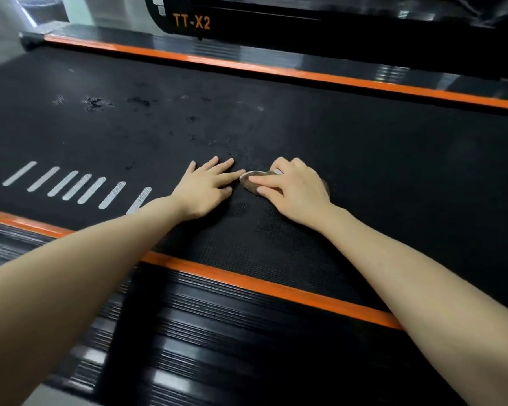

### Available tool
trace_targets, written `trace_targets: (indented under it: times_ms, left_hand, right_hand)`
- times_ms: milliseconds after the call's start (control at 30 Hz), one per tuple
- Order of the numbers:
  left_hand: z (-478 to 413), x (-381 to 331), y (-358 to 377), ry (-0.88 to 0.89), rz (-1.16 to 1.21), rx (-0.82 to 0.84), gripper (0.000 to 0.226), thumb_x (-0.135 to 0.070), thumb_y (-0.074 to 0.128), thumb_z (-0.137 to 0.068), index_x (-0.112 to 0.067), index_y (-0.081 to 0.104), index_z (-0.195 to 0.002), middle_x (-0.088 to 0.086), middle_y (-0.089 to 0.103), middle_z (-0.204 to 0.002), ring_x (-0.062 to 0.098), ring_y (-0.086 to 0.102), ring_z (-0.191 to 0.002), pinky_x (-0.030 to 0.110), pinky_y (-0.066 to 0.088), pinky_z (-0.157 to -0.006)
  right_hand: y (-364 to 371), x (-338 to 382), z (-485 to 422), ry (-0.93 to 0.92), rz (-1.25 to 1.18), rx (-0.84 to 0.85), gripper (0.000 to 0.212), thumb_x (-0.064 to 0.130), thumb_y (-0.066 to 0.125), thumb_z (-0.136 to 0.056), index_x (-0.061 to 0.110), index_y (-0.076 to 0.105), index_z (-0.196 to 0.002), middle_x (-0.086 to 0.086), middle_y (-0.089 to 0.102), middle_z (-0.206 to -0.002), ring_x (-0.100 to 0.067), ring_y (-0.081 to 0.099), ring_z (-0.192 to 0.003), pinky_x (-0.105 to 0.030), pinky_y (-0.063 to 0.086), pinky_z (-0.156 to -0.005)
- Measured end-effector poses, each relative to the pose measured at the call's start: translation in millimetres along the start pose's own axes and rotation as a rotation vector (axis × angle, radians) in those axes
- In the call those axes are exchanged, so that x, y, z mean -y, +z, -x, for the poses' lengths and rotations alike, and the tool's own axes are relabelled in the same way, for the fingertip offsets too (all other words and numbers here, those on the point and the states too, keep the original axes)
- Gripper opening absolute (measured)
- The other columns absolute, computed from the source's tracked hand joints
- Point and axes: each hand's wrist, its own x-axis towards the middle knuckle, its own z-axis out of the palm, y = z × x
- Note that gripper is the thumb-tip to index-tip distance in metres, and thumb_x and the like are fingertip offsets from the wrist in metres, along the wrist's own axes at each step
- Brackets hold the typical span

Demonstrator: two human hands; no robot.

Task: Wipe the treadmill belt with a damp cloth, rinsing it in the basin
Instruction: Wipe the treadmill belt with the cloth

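Note:
The black treadmill belt (349,159) fills the middle of the view and carries dark wet patches and pale smudges. My right hand (294,191) presses a small grey-brown cloth (251,181) flat against the belt; most of the cloth is hidden under the palm and fingers. My left hand (208,186) lies flat on the belt just left of the cloth, fingers spread, holding nothing. The basin is not in view.
Orange stripes (261,284) edge the belt on the near and far sides, with ribbed black side rails (217,332) beyond them. White slanted marks (79,186) sit on the belt at left. A second black machine labelled TT-X2 (191,22) stands behind.

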Motion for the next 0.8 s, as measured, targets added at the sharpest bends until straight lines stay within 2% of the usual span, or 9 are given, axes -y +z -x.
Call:
trace_targets:
  times_ms: [100, 200, 333, 467, 533, 600, 700, 800]
  left_hand:
    - [1, 4, -2, 0.022, -0.032, 0.030, 0.048, -0.027, 0.032, -0.102, -0.039, 0.019, -0.147, -0.009, 0.005, -0.158, 0.015, -0.002, -0.146, 0.043, -0.004, -0.117]
    - [2, 10, -1, 0.052, -0.110, 0.021, 0.047, -0.033, 0.029, -0.102, -0.042, 0.015, -0.146, -0.011, 0.004, -0.158, 0.015, -0.002, -0.146, 0.041, -0.002, -0.117]
    - [1, 17, 1, 0.109, -0.183, -0.030, 0.046, -0.040, 0.023, -0.102, -0.044, 0.014, -0.146, -0.010, 0.006, -0.158, 0.016, 0.002, -0.146, 0.041, 0.003, -0.117]
    - [-4, 26, -3, 0.187, -0.226, -0.064, 0.053, -0.056, 0.015, -0.093, -0.044, 0.024, -0.144, -0.010, 0.018, -0.157, 0.018, 0.014, -0.144, 0.039, 0.014, -0.111]
    - [-10, 34, -10, 0.278, -0.239, -0.098, 0.066, -0.060, 0.008, -0.082, -0.044, 0.034, -0.140, -0.011, 0.030, -0.152, 0.019, 0.026, -0.137, 0.037, 0.022, -0.103]
    - [-19, 44, -17, 0.346, -0.238, -0.126, 0.068, -0.060, 0.009, -0.081, -0.042, 0.042, -0.137, -0.012, 0.039, -0.147, 0.019, 0.033, -0.132, 0.036, 0.026, -0.099]
    - [-30, 55, -20, 0.401, -0.275, -0.146, 0.075, -0.064, 0.002, -0.078, -0.040, 0.037, -0.140, -0.007, 0.034, -0.151, 0.020, 0.025, -0.140, 0.039, 0.025, -0.106]
    - [-34, 64, -15, 0.359, -0.252, -0.055, 0.081, -0.070, -0.006, -0.074, -0.043, 0.018, -0.145, -0.006, 0.014, -0.158, 0.021, 0.005, -0.146, 0.044, 0.009, -0.116]
  right_hand:
    - [-7, 2, 16, -0.072, -0.025, 0.023, 0.030, 0.042, 0.048, -0.093, 0.039, 0.063, -0.119, 0.001, 0.056, -0.105, -0.023, 0.043, -0.086, -0.042, 0.042, -0.077]
    - [-22, 2, 60, -0.182, -0.069, 0.118, 0.037, 0.048, 0.038, -0.091, 0.042, 0.063, -0.117, 0.006, 0.054, -0.101, -0.016, 0.041, -0.085, -0.033, 0.034, -0.077]
    - [-50, -21, 121, -0.167, -0.125, 0.195, 0.033, 0.051, 0.041, -0.092, 0.047, 0.057, -0.120, 0.013, 0.052, -0.108, -0.013, 0.043, -0.092, -0.030, 0.031, -0.082]
    - [-52, -17, 129, -0.060, -0.153, 0.132, 0.032, 0.051, 0.045, -0.089, 0.045, 0.064, -0.113, 0.011, 0.055, -0.103, -0.010, 0.042, -0.090, -0.032, 0.034, -0.080]
    - [-40, 9, 110, -0.064, -0.157, 0.110, 0.032, 0.047, 0.047, -0.087, 0.041, 0.068, -0.111, 0.010, 0.056, -0.100, -0.010, 0.041, -0.088, -0.032, 0.035, -0.078]
    - [-25, 40, 87, -0.106, -0.165, 0.130, 0.032, 0.046, 0.047, -0.087, 0.040, 0.068, -0.111, 0.008, 0.057, -0.101, -0.012, 0.043, -0.088, -0.033, 0.036, -0.078]
    - [-22, 58, 79, -0.077, -0.164, 0.187, 0.032, 0.045, 0.046, -0.089, 0.041, 0.066, -0.113, 0.008, 0.056, -0.105, -0.014, 0.044, -0.090, -0.035, 0.037, -0.082]
    - [-41, 39, 113, 0.079, -0.217, 0.231, 0.031, 0.046, 0.048, -0.086, 0.051, 0.060, -0.115, 0.020, 0.051, -0.108, -0.010, 0.043, -0.095, -0.032, 0.036, -0.088]
